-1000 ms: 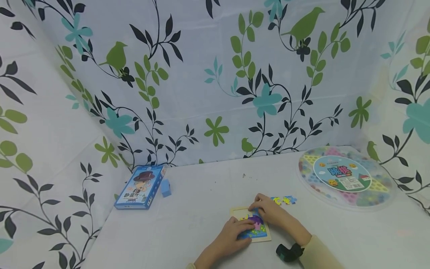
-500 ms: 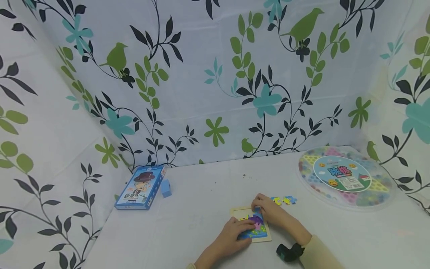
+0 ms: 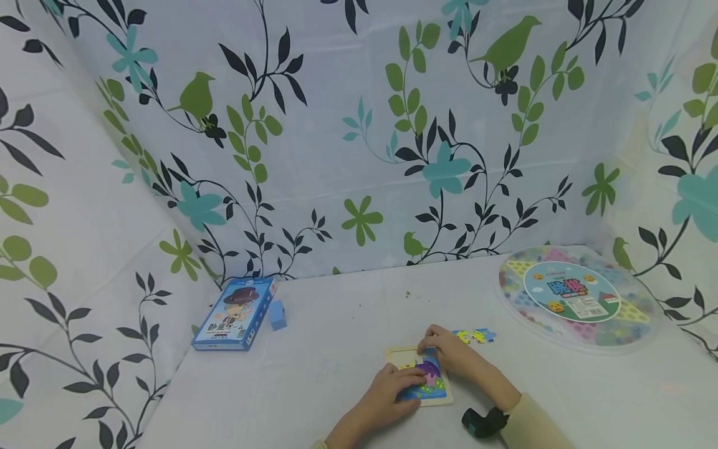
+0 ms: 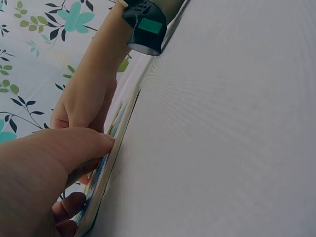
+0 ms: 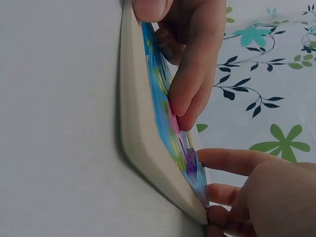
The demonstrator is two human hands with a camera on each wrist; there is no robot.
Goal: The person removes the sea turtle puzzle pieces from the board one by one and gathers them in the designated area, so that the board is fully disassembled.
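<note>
A small jigsaw puzzle (image 3: 437,391) in a pale wooden frame lies on the white table, with a blue, purple and pink picture. My left hand (image 3: 389,394) holds it from the near left; in the left wrist view the thumb (image 4: 101,141) lies on the frame's edge. The left fingers (image 5: 182,94) reach over the picture in the right wrist view. At the far right part of the puzzle, my right hand (image 3: 451,353) grips with bent fingertips on the picture and frame edge. Whether a loose piece is under them is hidden. Several puzzle pieces (image 3: 478,335) lie beyond the right hand.
A blue game box (image 3: 235,313) lies at the back left, beside a small blue block (image 3: 277,314). At the back right is a large round board-game package (image 3: 578,296). A dark wrist camera (image 3: 483,422) sits on the right wrist. Leaf-patterned cloth (image 3: 314,156) hangs behind the table.
My right fingertips shift slightly right along the puzzle's far edge, then slightly back left. The left hand stays in place on the puzzle.
</note>
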